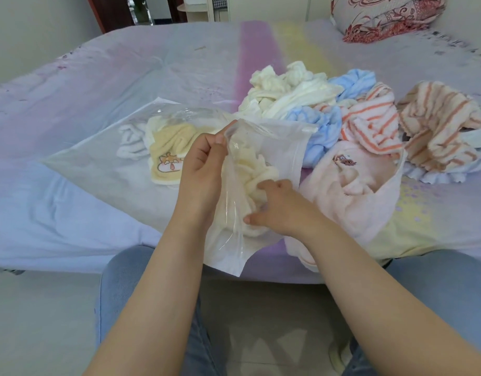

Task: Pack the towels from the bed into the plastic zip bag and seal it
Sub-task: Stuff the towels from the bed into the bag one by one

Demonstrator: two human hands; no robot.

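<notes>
While both hands work at the bed's near edge, the scene reads so:
Left hand (204, 158): pinches the rim of the plastic zip bag (263, 147), holding its mouth up
Right hand (280, 207): fingers curled round a cream towel (257, 165), inside the bag
Loose towels (329, 104): heaped just beside the bag, on the bed (125, 77)
Second bag (103, 158): flat, holds a yellow towel (169, 156)
Writing: none readable, only cartoon animal prints
</notes>
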